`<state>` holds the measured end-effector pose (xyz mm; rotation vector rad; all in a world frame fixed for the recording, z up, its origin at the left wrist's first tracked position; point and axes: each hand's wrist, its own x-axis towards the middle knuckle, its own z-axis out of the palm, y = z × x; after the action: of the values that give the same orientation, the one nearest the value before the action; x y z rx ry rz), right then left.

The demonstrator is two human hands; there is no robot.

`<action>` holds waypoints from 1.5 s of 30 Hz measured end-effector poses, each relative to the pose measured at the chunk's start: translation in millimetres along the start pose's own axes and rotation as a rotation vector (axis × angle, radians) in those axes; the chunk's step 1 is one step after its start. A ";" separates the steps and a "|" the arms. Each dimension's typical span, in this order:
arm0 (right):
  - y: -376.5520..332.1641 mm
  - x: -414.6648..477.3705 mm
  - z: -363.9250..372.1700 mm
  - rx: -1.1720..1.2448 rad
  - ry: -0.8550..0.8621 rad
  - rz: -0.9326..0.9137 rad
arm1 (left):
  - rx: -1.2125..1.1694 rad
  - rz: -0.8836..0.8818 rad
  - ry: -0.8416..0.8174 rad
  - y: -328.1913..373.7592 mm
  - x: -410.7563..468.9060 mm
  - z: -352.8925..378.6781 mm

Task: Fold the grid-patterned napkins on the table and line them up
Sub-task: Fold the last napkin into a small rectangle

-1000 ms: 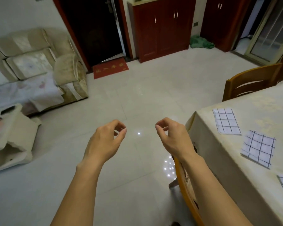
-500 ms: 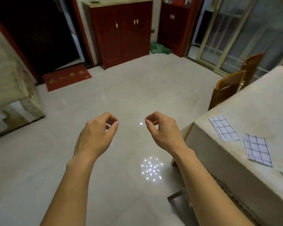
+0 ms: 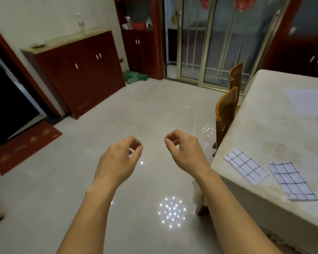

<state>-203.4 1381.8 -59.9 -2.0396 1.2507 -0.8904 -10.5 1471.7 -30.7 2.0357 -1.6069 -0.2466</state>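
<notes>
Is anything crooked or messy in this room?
Yes. One grid napkin and the second napkin lie askew on the table, tilted differently, not lined up. A green cloth is crumpled on the floor by the red cabinet.

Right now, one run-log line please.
left hand: curled, empty | right hand: curled, empty | corner napkin, second napkin: flat on table, untouched

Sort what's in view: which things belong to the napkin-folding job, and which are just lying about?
Job: white grid-patterned napkin near the table corner; second grid-patterned napkin to its right; cream-clothed table; left hand and right hand, both empty.
Lying about: orange wooden chair; crumpled green cloth on the floor; red doormat; dark red wooden cabinet.
</notes>
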 end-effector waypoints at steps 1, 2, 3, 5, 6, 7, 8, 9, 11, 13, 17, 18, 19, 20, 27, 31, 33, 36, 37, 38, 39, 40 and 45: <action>2.8 13.9 1.8 0.001 0.013 0.007 | 0.003 0.018 0.002 -0.3 19.6 0.5; 6.5 26.1 2.6 0.002 0.025 0.018 | 0.003 0.034 -0.002 -0.1 38.1 2.9; 11.0 36.7 2.2 -0.001 0.033 0.031 | -0.002 0.050 -0.015 0.4 55.4 7.3; 21.2 55.7 -1.2 -0.028 0.053 0.056 | -0.022 0.089 -0.057 1.8 85.3 19.4; 27.8 65.2 -3.4 -0.044 0.070 0.071 | -0.034 0.107 -0.079 2.5 99.6 26.8; 34.5 75.2 -5.7 -0.058 0.089 0.090 | -0.046 0.125 -0.099 3.4 114.6 34.0; 41.0 85.4 -7.2 -0.073 0.107 0.113 | -0.060 0.144 -0.118 3.3 130.7 41.3; 47.0 95.6 -8.0 -0.086 0.122 0.137 | -0.073 0.163 -0.135 2.7 147.4 48.0; 57.9 117.6 -6.7 -0.104 0.145 0.185 | -0.101 0.196 -0.170 1.0 182.3 59.6; 66.4 144.6 -2.1 -0.123 0.165 0.223 | -0.138 0.225 -0.187 -3.7 221.3 71.2; 71.0 208.7 10.2 -0.164 0.219 0.271 | -0.170 0.292 -0.227 -18.3 300.7 83.6; 69.5 225.5 12.2 -0.177 0.229 0.282 | -0.175 0.307 -0.239 -20.7 321.4 83.2; 67.5 242.0 13.4 -0.190 0.240 0.292 | -0.180 0.323 -0.248 -22.3 342.5 81.8; 65.5 258.3 13.7 -0.200 0.255 0.301 | -0.184 0.340 -0.253 -23.1 363.7 80.2; 89.5 338.8 17.6 -0.183 0.393 0.388 | -0.198 0.474 -0.330 -7.7 478.6 106.9; 135.6 374.6 -2.2 -0.212 0.451 0.473 | -0.155 0.536 -0.398 17.4 538.3 146.7; 160.5 396.0 -21.9 -0.236 0.487 0.507 | -0.132 0.557 -0.396 36.9 571.5 166.8; 196.6 433.0 -55.4 -0.233 0.521 0.539 | -0.093 0.598 -0.420 73.8 619.2 196.7; 206.7 447.6 -67.1 -0.227 0.521 0.545 | -0.081 0.613 -0.426 87.9 635.4 203.7; 215.6 461.2 -78.7 -0.220 0.519 0.550 | -0.071 0.617 -0.436 100.6 649.9 209.7; 228.9 481.7 -94.9 -0.210 0.528 0.550 | -0.070 0.625 -0.432 117.3 671.7 219.5; 235.7 495.0 -105.3 -0.208 0.536 0.542 | -0.076 0.628 -0.421 127.3 685.5 224.4; 272.9 555.9 -143.2 -0.200 0.576 0.539 | -0.095 0.643 -0.430 162.7 748.0 263.3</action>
<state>-270.6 749.8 -46.7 -1.4778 2.1422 -1.1471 -61.3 663.8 -37.1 1.3513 -2.3620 -0.5263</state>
